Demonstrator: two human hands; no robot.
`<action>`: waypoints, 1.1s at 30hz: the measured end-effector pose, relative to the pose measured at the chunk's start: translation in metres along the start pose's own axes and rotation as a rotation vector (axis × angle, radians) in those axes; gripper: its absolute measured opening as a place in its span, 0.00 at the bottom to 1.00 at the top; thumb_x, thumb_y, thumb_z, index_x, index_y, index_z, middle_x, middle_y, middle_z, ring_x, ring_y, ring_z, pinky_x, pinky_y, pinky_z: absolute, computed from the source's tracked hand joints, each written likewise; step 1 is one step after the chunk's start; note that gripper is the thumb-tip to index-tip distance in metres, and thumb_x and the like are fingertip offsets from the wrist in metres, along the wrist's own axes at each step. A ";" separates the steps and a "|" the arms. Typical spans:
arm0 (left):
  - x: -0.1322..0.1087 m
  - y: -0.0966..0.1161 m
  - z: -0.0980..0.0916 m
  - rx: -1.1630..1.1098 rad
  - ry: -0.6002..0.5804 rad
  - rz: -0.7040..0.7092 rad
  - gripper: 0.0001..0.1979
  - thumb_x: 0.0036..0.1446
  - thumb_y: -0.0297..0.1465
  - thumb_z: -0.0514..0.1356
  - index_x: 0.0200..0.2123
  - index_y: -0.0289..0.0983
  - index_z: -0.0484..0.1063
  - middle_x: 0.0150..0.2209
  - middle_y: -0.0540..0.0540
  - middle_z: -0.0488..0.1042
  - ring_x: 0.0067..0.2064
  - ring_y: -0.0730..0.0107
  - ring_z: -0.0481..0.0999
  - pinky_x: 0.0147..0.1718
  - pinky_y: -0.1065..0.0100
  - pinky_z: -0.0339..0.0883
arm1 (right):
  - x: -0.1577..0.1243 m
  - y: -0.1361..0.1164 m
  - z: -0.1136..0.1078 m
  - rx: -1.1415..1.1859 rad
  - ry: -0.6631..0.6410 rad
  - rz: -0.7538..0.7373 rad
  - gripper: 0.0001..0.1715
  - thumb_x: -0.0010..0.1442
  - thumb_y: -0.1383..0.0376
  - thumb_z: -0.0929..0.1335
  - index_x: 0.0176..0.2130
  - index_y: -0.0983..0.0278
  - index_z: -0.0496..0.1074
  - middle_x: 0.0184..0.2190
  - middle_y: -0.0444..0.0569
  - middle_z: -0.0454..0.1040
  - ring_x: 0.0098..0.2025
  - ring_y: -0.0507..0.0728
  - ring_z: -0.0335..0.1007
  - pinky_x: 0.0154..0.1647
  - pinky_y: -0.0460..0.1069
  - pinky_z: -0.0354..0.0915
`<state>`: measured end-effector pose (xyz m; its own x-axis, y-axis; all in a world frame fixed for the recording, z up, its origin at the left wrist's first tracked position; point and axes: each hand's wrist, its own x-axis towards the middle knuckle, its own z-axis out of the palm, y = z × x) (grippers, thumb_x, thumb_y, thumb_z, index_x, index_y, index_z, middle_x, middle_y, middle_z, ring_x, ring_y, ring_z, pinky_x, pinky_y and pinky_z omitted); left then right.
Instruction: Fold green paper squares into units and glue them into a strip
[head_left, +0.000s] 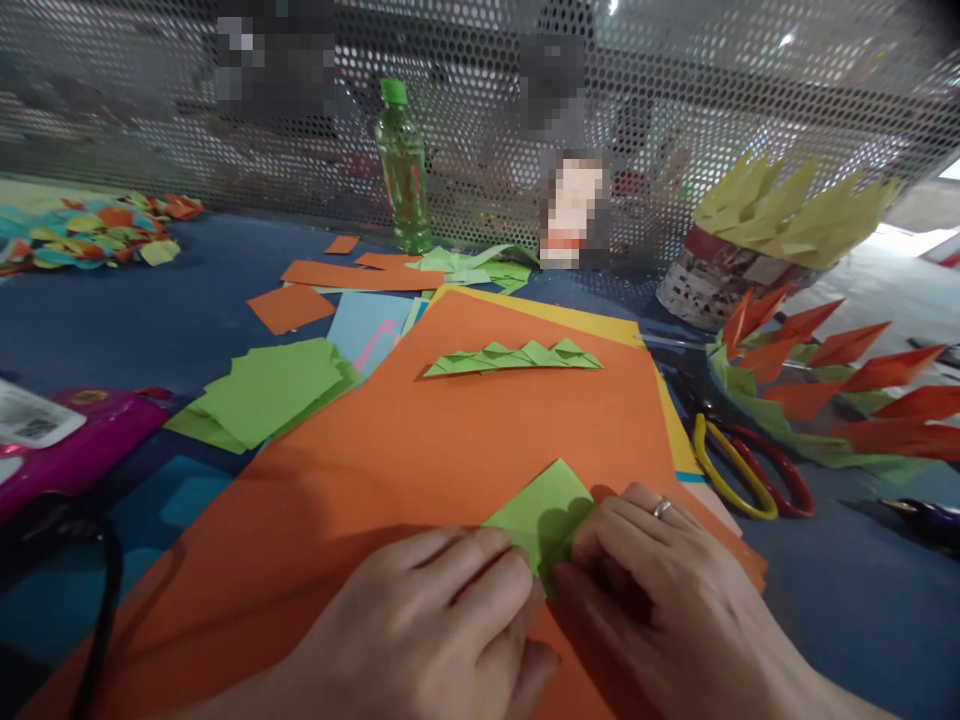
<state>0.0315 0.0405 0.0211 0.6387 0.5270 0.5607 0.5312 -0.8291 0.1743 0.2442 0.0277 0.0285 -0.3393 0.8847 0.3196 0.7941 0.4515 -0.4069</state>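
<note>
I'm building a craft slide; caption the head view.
Left hand and right hand touch green paper over orange paper, a folded green strip beyond.

My left hand [442,600] is knuckles up with its fingers curled together, and my right hand [664,580], just beside it, bends inward.

The blue table [214,312] bears scissors [742,465] and a bottle [403,178].

Hands [457,595] [664,575] touch green paper [551,500]; orange sheet [367,470] lies beneath.
</note>
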 end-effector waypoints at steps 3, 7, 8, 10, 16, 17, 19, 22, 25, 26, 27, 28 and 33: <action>0.000 0.001 0.000 0.013 0.000 0.005 0.14 0.62 0.21 0.54 0.36 0.39 0.80 0.36 0.51 0.81 0.38 0.65 0.79 0.37 0.63 0.69 | 0.000 0.002 -0.002 -0.002 -0.004 0.015 0.13 0.60 0.69 0.70 0.28 0.60 0.63 0.23 0.39 0.67 0.28 0.53 0.61 0.31 0.49 0.53; 0.000 0.000 0.000 0.023 -0.003 0.005 0.14 0.62 0.22 0.54 0.37 0.39 0.80 0.36 0.51 0.81 0.38 0.64 0.79 0.36 0.62 0.68 | -0.001 0.008 -0.006 -0.035 -0.019 0.056 0.14 0.56 0.69 0.73 0.28 0.60 0.64 0.22 0.38 0.64 0.26 0.52 0.60 0.29 0.49 0.52; 0.000 -0.001 0.001 0.023 -0.002 0.006 0.15 0.62 0.22 0.54 0.37 0.39 0.80 0.36 0.52 0.81 0.37 0.64 0.79 0.35 0.61 0.68 | 0.000 0.010 -0.006 -0.044 -0.019 0.065 0.15 0.56 0.67 0.74 0.29 0.60 0.64 0.22 0.37 0.64 0.26 0.52 0.61 0.30 0.49 0.52; -0.001 -0.001 0.001 0.022 -0.010 0.006 0.15 0.62 0.22 0.53 0.37 0.39 0.80 0.36 0.52 0.81 0.37 0.64 0.79 0.35 0.61 0.68 | 0.001 0.011 -0.008 -0.054 -0.022 0.080 0.16 0.55 0.64 0.76 0.29 0.59 0.65 0.22 0.38 0.64 0.27 0.53 0.62 0.30 0.50 0.52; -0.002 -0.001 0.002 0.036 -0.013 0.020 0.15 0.62 0.21 0.53 0.37 0.40 0.80 0.36 0.52 0.81 0.37 0.64 0.79 0.35 0.61 0.68 | 0.002 0.012 -0.008 -0.055 -0.041 0.115 0.16 0.57 0.63 0.76 0.29 0.59 0.65 0.22 0.38 0.64 0.28 0.54 0.62 0.31 0.50 0.51; -0.002 -0.001 0.003 0.039 -0.007 0.020 0.15 0.62 0.21 0.53 0.37 0.40 0.80 0.36 0.52 0.81 0.37 0.65 0.79 0.36 0.62 0.68 | 0.001 0.013 -0.008 -0.055 -0.041 0.110 0.15 0.58 0.63 0.75 0.29 0.59 0.64 0.22 0.38 0.64 0.27 0.54 0.61 0.31 0.50 0.51; -0.002 -0.001 0.003 0.038 -0.004 0.023 0.14 0.63 0.22 0.54 0.37 0.40 0.79 0.35 0.52 0.81 0.37 0.65 0.79 0.36 0.62 0.68 | 0.000 0.013 -0.008 -0.057 -0.046 0.102 0.14 0.61 0.64 0.72 0.29 0.59 0.64 0.22 0.38 0.64 0.26 0.53 0.60 0.30 0.50 0.51; -0.001 0.000 0.003 0.033 -0.001 0.018 0.13 0.64 0.24 0.55 0.37 0.40 0.79 0.35 0.52 0.80 0.37 0.65 0.78 0.35 0.63 0.68 | -0.001 0.012 -0.009 -0.046 -0.069 0.099 0.12 0.65 0.64 0.69 0.30 0.59 0.64 0.23 0.38 0.65 0.26 0.53 0.61 0.30 0.50 0.52; 0.001 0.000 0.003 0.044 0.013 0.016 0.14 0.65 0.24 0.54 0.35 0.39 0.79 0.34 0.51 0.80 0.37 0.66 0.78 0.36 0.63 0.68 | -0.001 0.007 -0.010 -0.023 -0.074 0.079 0.12 0.65 0.60 0.70 0.33 0.59 0.65 0.26 0.39 0.68 0.29 0.54 0.63 0.32 0.50 0.54; 0.001 0.000 0.003 0.044 0.013 0.021 0.15 0.66 0.24 0.53 0.34 0.39 0.79 0.34 0.51 0.80 0.37 0.66 0.78 0.36 0.63 0.68 | -0.001 0.005 -0.010 -0.028 -0.061 0.068 0.14 0.63 0.57 0.72 0.33 0.59 0.65 0.27 0.40 0.68 0.29 0.54 0.63 0.32 0.50 0.54; 0.002 0.000 0.003 0.045 0.011 0.023 0.15 0.66 0.23 0.53 0.34 0.39 0.79 0.34 0.51 0.80 0.37 0.66 0.78 0.37 0.63 0.68 | -0.001 0.004 -0.010 -0.044 -0.043 0.059 0.16 0.60 0.56 0.73 0.34 0.59 0.65 0.28 0.40 0.69 0.30 0.55 0.64 0.32 0.50 0.54; 0.002 0.000 0.004 0.047 0.013 0.026 0.15 0.66 0.23 0.53 0.34 0.38 0.79 0.33 0.51 0.80 0.37 0.66 0.78 0.37 0.64 0.68 | -0.001 0.002 -0.009 -0.065 -0.023 0.051 0.19 0.57 0.55 0.75 0.34 0.59 0.64 0.29 0.41 0.69 0.31 0.56 0.64 0.32 0.50 0.54; 0.001 0.002 0.004 0.056 0.029 0.029 0.17 0.66 0.22 0.51 0.37 0.39 0.80 0.34 0.51 0.80 0.37 0.66 0.78 0.36 0.63 0.67 | -0.002 0.001 -0.007 -0.112 -0.003 0.054 0.20 0.52 0.60 0.77 0.36 0.59 0.63 0.31 0.42 0.70 0.32 0.57 0.65 0.33 0.51 0.56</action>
<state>0.0352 0.0403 0.0181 0.6382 0.4967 0.5883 0.5437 -0.8317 0.1124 0.2493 0.0259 0.0337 -0.2960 0.9079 0.2969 0.8624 0.3877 -0.3255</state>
